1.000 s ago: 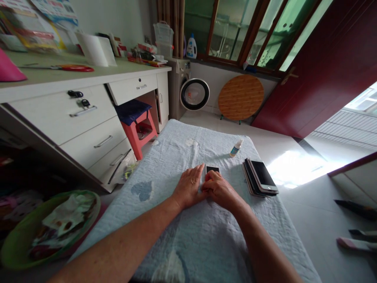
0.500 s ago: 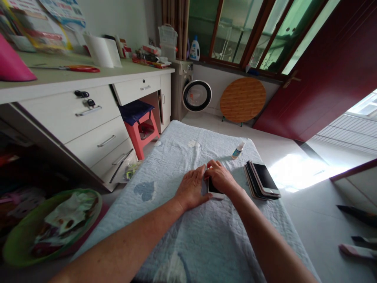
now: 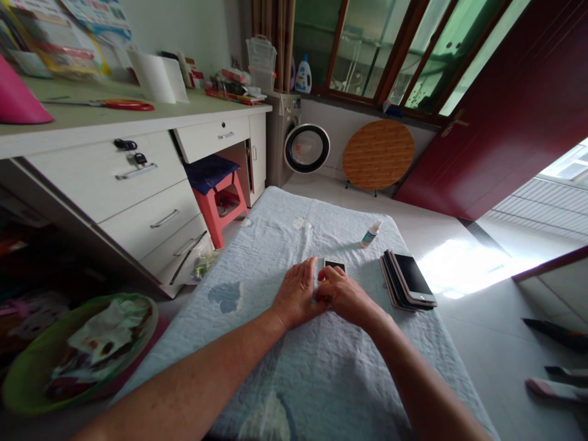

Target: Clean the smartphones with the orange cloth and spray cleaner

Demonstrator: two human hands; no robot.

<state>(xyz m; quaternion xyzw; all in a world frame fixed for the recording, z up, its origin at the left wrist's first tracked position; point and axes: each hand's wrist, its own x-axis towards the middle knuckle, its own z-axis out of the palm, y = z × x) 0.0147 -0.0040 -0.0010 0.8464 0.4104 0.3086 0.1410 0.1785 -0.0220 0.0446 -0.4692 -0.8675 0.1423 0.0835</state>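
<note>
A white-framed smartphone (image 3: 335,264) lies face up on the pale blue quilted cover (image 3: 271,367); only its top end shows. Over its lower part rests my right hand (image 3: 344,297), fingers curled and pressed together, and whatever they may hold is hidden. My left hand (image 3: 297,291) lies flat along the phone's left side, fingers stretched out, with the thumb toward its lower end. To the right is a stack of phones and tablets (image 3: 408,280), the top one with a dark screen. Beyond it stands a small spray bottle (image 3: 370,235).
A green basin (image 3: 27,380) holding cloths stands at lower left. The white desk (image 3: 225,119) runs along the left, with a pink stool (image 3: 218,211) under it. A washing machine (image 3: 281,113) with its door open and a round wooden tabletop (image 3: 379,154) are at the back.
My right hand has moved down the phone toward me, uncovering its top end. My left hand stays beside the phone. The bottle and stack have not moved.
</note>
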